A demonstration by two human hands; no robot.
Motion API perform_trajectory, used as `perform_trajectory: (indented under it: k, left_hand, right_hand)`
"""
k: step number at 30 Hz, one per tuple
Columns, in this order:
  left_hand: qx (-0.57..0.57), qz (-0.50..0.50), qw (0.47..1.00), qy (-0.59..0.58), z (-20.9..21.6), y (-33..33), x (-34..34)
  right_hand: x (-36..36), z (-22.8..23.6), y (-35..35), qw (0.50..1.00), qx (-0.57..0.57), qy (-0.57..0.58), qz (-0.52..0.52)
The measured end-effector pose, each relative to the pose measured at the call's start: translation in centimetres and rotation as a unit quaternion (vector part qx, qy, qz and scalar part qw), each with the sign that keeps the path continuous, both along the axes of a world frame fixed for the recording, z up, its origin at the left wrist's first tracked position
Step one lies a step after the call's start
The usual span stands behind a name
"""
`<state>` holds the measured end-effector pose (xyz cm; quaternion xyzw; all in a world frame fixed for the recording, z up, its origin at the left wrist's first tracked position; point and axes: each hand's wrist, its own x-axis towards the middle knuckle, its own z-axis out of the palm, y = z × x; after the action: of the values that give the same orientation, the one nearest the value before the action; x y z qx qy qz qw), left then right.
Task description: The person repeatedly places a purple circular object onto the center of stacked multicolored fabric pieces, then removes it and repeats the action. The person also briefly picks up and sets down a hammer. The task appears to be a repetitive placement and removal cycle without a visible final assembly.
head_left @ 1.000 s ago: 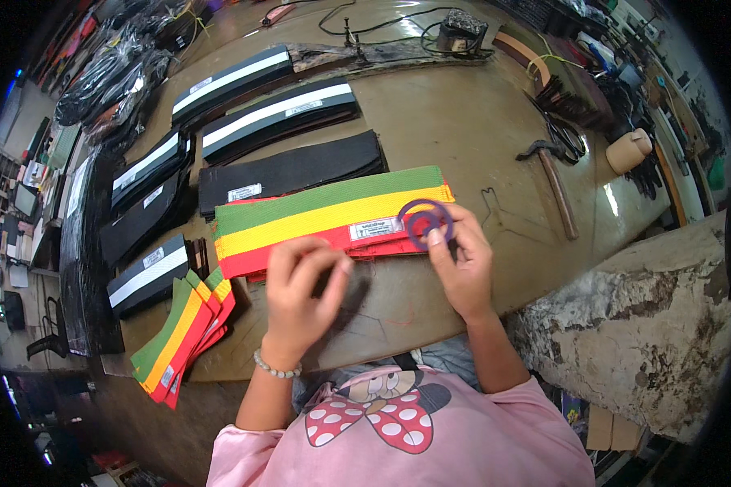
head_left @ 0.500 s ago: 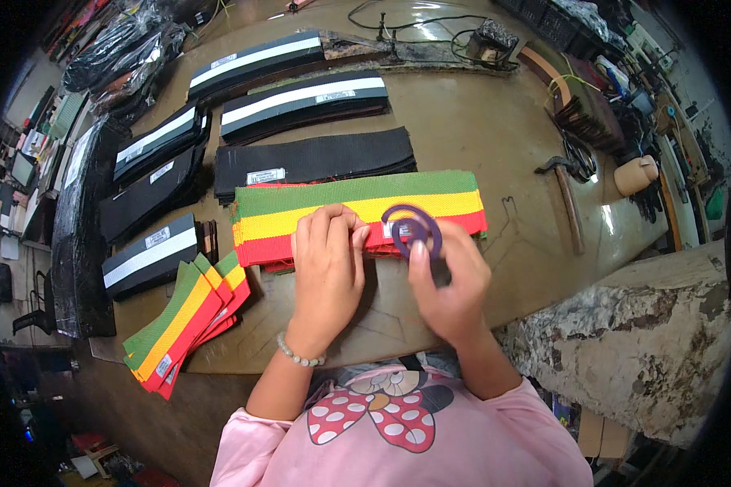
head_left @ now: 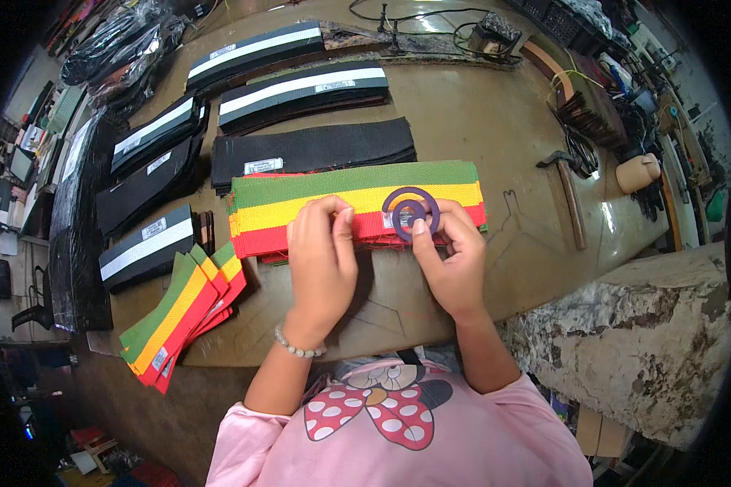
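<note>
I see a flat dark-purple spiral (head_left: 397, 217) pinched in the right hand (head_left: 455, 268), held over the green-yellow-red woven strip stack (head_left: 365, 174); left hand (head_left: 321, 260) apart from the right, fingers curled at the red edge (can't tell if gripping); plain black woven strip stack (head_left: 325, 146) just beyond

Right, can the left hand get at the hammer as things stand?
Probably not easily: the right hand, holding the purple spiral, is between the left hand and the hammer, on the table's right side. A reach across would likely have to pass it.
</note>
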<state>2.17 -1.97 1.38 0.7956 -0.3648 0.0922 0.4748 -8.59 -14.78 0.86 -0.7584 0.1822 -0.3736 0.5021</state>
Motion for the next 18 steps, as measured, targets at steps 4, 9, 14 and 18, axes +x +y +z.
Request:
perform_trajectory:
  k: [4,9,14,18]
  left_hand:
    - [-0.052,-0.054,0.992,-0.102,0.3,1.6,-1.3]
    - [0.018,-0.081,0.983,-0.162,-0.7,1.6,-1.6]
    - [-0.001,-0.075,0.978,-0.196,-1.5,0.9,-1.1]
    - [0.013,-0.069,0.983,-0.171,-1.3,0.9,-1.2]
  right_hand:
    - [-0.6,-0.3,-0.6,0.998,0.041,-0.022,0.045]
    - [-0.9,-0.7,-1.1,0.996,0.036,-0.03,0.074]
    - [-1.1,-0.7,-1.3,0.996,0.021,-0.02,0.08]
    - [-1.2,-0.1,-1.4,0.996,-0.036,-0.013,0.085]
